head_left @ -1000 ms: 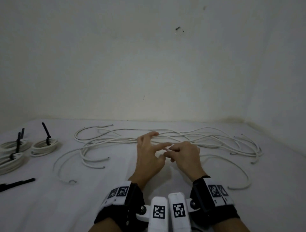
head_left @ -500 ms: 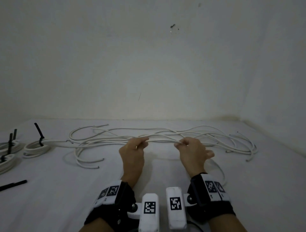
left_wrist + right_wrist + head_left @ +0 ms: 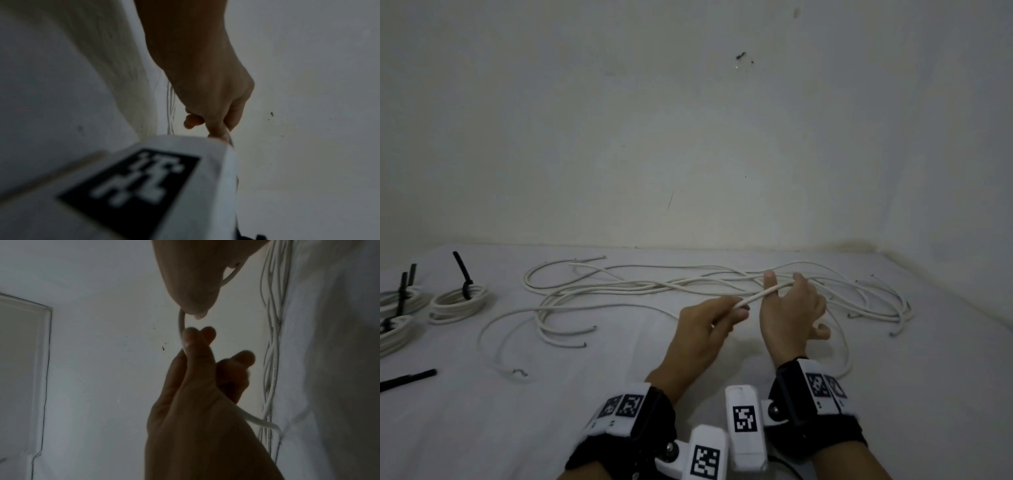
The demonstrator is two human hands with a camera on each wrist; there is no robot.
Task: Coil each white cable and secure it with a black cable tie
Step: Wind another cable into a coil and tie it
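Several loose white cables lie tangled across the white surface in the head view. My left hand pinches one white cable between thumb and fingers, lifted off the surface. That cable runs right and passes between the raised fingers of my right hand. In the right wrist view the cable goes from my left hand down behind my right hand's fingers and leaves at the palm base. The left wrist view shows my left hand with curled fingers, partly hidden by a tagged white block.
At the far left lie three coiled white cables, each bound with a black tie. A loose black cable tie lies near the left front. The wall stands close behind the cables and at the right.
Both hands had been apart, each pinching the cable. My left hand has moved right toward the right hand with the cable, and my right hand's fingers have straightened upward with the cable between them.
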